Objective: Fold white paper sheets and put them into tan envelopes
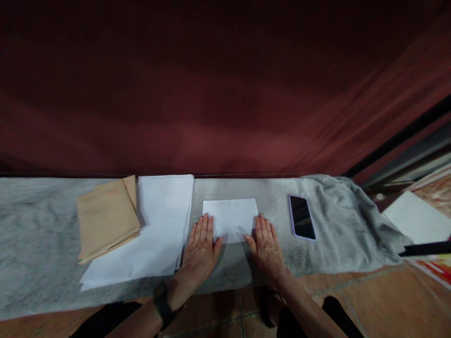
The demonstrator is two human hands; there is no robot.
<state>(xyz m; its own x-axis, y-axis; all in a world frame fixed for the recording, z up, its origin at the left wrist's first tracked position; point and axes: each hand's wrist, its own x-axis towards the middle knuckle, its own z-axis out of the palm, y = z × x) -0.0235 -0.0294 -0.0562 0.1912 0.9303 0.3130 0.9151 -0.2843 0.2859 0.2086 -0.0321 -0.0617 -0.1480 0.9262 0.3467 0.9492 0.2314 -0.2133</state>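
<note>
A small white sheet of paper (pixel 230 218) lies flat on a grey cloth, with a short crease line at the middle of its far edge. My left hand (pixel 202 246) rests palm down over its left edge, fingers stretched out and thumb spread inward. Over the right edge lies my right hand (pixel 266 246), also flat, its thumb pointing toward the paper. Neither hand grips anything. Just left of my left hand is a stack of larger white sheets (pixel 165 216). Brown paper envelopes (pixel 107 216) lie partly on top of that stack.
To the right, a phone (pixel 302 217) with a pale purple case lies on the grey cloth (pixel 338 220). A dark red fabric (pixel 225 117) rises behind the surface. White paper (pixel 421 218) lies at the far right. Tiled floor (pixel 387 300) shows below the near edge.
</note>
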